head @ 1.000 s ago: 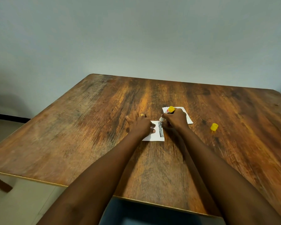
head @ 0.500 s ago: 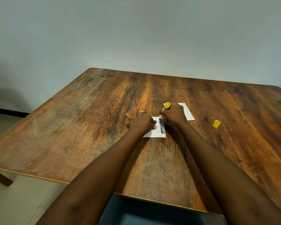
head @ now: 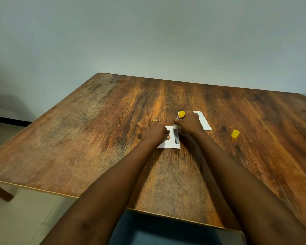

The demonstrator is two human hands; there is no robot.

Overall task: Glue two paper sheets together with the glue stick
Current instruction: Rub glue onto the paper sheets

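Note:
A small white paper sheet (head: 169,144) with a dark printed strip along its right side lies on the wooden table (head: 95,138). My left hand (head: 153,132) presses flat on its left part, fingers spread. My right hand (head: 189,123) grips the glue stick (head: 179,119), a white tube with a yellow end pointing up, its lower tip touching the sheet's far right corner. A second white sheet (head: 203,122) lies just behind my right hand, partly hidden by it.
The yellow glue cap (head: 235,134) stands alone on the table to the right of my right forearm. The table's near edge (head: 148,212) crosses under my arms. A pale wall rises behind the table, and floor tiles show at the left.
The glue stick has slid along the sheet's right strip toward its far end. My left hand stays pressed on the sheet. The camera view shifted slightly.

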